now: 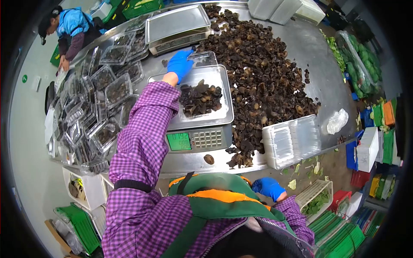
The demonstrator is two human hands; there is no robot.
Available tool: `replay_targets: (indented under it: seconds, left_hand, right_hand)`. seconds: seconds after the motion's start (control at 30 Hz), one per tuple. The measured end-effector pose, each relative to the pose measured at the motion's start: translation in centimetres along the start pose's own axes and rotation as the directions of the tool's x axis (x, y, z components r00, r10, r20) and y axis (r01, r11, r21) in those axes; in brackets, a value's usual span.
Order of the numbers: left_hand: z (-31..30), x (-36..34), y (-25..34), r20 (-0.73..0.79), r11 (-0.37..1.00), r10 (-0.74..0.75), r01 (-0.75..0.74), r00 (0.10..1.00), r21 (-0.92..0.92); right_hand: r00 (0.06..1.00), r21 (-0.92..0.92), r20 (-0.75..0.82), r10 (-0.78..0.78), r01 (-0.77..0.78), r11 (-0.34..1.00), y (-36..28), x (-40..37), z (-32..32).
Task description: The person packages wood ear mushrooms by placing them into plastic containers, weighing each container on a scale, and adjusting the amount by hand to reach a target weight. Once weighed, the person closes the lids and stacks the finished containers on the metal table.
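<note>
In a blue glove, my left hand (180, 65) reaches past the far left corner of a digital scale's metal pan (226, 101). Its fingers close at the left edge of a clear plastic container (205, 59). Dark wood ear mushrooms (201, 99) lie loose in a heap on that pan. A green display (179, 141) on the scale is lit and seems to read 0.192. My right hand (268, 188), also gloved in blue, hangs low beside my green apron (232, 207), its fingers loosely curled and nothing visible in them.
A large mushroom pile (266, 73) spreads right of the scale. Stacked clear lids or trays (291, 141) stand at the near edge. Filled clear boxes (118, 90) crowd the left. A second scale (178, 26) stands behind. A co-worker (73, 26) bends at far left.
</note>
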State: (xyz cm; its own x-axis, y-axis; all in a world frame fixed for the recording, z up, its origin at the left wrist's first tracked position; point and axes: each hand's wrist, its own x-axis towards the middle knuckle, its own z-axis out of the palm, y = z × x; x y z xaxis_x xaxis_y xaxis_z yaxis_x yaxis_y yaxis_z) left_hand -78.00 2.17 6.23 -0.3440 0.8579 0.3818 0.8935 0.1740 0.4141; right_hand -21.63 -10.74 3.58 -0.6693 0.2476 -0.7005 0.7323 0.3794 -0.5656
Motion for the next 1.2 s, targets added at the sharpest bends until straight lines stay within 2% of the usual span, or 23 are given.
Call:
replay_targets:
  seconds: [0.03, 0.07, 0.13, 0.2, 0.27, 0.33, 0.37, 0.43, 0.47, 0.53, 0.57, 0.63, 0.67, 0.7, 0.73, 0.8, 0.87, 1.0, 1.03, 1.07, 1.13, 1.17, 1.2]
  left_hand:
    - [0.0, 0.7, 0.1, 0.180, 0.995, -0.083, 0.071, 0.980, 0.070]
    - [0.1, 0.9, 0.2, 0.183, 0.996, -0.069, 0.059, 0.981, 0.062]
    - [0.5, 0.9, 0.3, 0.199, 0.994, -0.109, 0.101, 0.974, 0.049]
    - [0.7, 1.5, 0.7, 0.221, 0.983, -0.149, 0.121, 0.964, 0.135]
    - [-0.7, 1.1, 2.7, 0.288, 0.906, -0.175, 0.269, 0.942, -0.328]
    - [-3.5, 0.0, 8.1, 0.336, 0.799, -0.046, 0.236, 0.941, -0.553]
    - [-4.4, -0.4, 10.1, 0.347, 0.795, -0.049, 0.247, 0.937, -0.554]
    - [-5.1, -0.5, 12.5, 0.281, 0.548, 0.155, 0.154, 0.947, -0.822]
    - [-5.0, -0.3, 11.9, 0.279, 0.544, 0.152, 0.155, 0.948, -0.825]
    - [-4.8, 0.9, 8.5, 0.019, 0.539, 0.017, 0.007, 1.000, -0.842]
    - [-4.6, 1.5, 5.9, -0.059, 0.648, -0.090, 0.013, 0.994, -0.761]
    - [-3.6, 0.5, 0.1, -0.151, 0.747, -0.182, 0.036, 0.972, -0.664]
    - [-2.8, -0.6, -2.7, -0.154, 0.811, -0.290, 0.157, 0.944, -0.564]
    - [-1.9, -1.3, -4.5, -0.173, 0.846, -0.392, 0.280, 0.903, -0.453]
    - [-1.0, -2.2, -5.1, -0.179, 0.850, -0.390, 0.278, 0.903, -0.448]
    - [0.0, -5.0, -5.0, 0.089, 0.743, -0.451, 0.429, 0.888, -0.514]
    - [-2.5, -6.1, -0.2, 0.244, 0.567, -0.569, 0.589, 0.785, -0.575]
    - [-1.2, -7.2, -0.8, 0.263, 0.357, -0.523, 0.489, 0.810, -0.795]
    - [-1.2, -7.4, -0.5, 0.258, 0.332, -0.524, 0.474, 0.812, -0.816]
    - [-1.3, -7.2, -0.2, 0.255, 0.331, -0.528, 0.473, 0.810, -0.817]
    - [-1.3, -7.1, 0.4, 0.181, 0.362, -0.515, 0.404, 0.838, -0.840]
    - [-1.7, -7.5, 0.9, 0.207, 0.294, -0.506, 0.393, 0.838, -0.871]
    - [-2.0, -7.7, 0.8, 0.210, 0.290, -0.507, 0.395, 0.836, -0.871]
  right_hand:
    - [0.998, 0.144, -0.067, -0.016, 0.026, 0.989, -1.1, 0.1, -0.8]
    - [0.997, 0.151, -0.077, -0.008, 0.019, 0.988, -2.3, 0.1, -1.8]
    - [0.944, 0.171, -0.321, -0.074, 0.135, 0.976, -5.0, 0.0, -4.1]
    - [0.952, 0.083, -0.307, 0.007, 0.020, 0.996, -6.7, -0.3, -6.1]
    - [0.923, 0.114, -0.375, -0.080, 0.131, 0.985, -7.1, -0.1, -7.5]
    - [0.926, 0.177, -0.370, -0.070, 0.145, 0.973, -8.2, 0.7, -9.1]
    - [0.921, 0.210, -0.380, -0.086, 0.176, 0.962, -9.0, 1.3, -9.9]
    - [0.902, 0.201, -0.410, -0.138, 0.237, 0.950, -10.1, 2.6, -11.1]
    - [0.903, 0.198, -0.407, -0.135, 0.232, 0.952, -11.0, 3.1, -11.7]
    - [0.869, 0.130, -0.430, -0.244, 0.327, 0.936, -13.0, 4.4, -13.3]
    - [0.868, 0.127, -0.430, -0.246, 0.328, 0.936, -13.3, 5.6, -14.1]
    - [0.692, 0.062, -0.594, -0.410, 0.548, 0.835, -13.8, 8.6, -15.8]
    - [0.627, 0.026, -0.647, -0.434, 0.587, 0.809, -15.1, 9.8, -17.2]
    - [0.648, 0.060, -0.638, -0.417, 0.582, 0.811, -16.7, 10.6, -18.9]
    - [0.627, 0.044, -0.647, -0.433, 0.598, 0.800, -17.5, 12.6, -20.3]
    - [0.541, -0.008, -0.690, -0.480, 0.658, 0.753, -20.2, 16.3, -22.6]
    - [0.504, -0.060, -0.692, -0.517, 0.674, 0.737, -22.3, 20.4, -23.6]
    - [0.403, -0.322, -0.674, -0.620, 0.595, 0.737, -24.3, 28.7, -23.6]
    - [0.377, -0.467, -0.676, -0.633, 0.446, 0.764, -24.9, 29.9, -23.5]
    - [0.436, -0.478, -0.675, -0.595, 0.356, 0.803, -24.9, 30.6, -23.5]
    - [0.459, -0.367, -0.701, -0.545, 0.424, 0.828, -24.1, 33.3, -23.9]
    - [0.462, -0.367, -0.699, -0.545, 0.423, 0.829, -23.3, 33.8, -24.1]
    - [0.500, -0.178, -0.705, -0.503, 0.562, 0.808, -23.2, 33.1, -24.6]
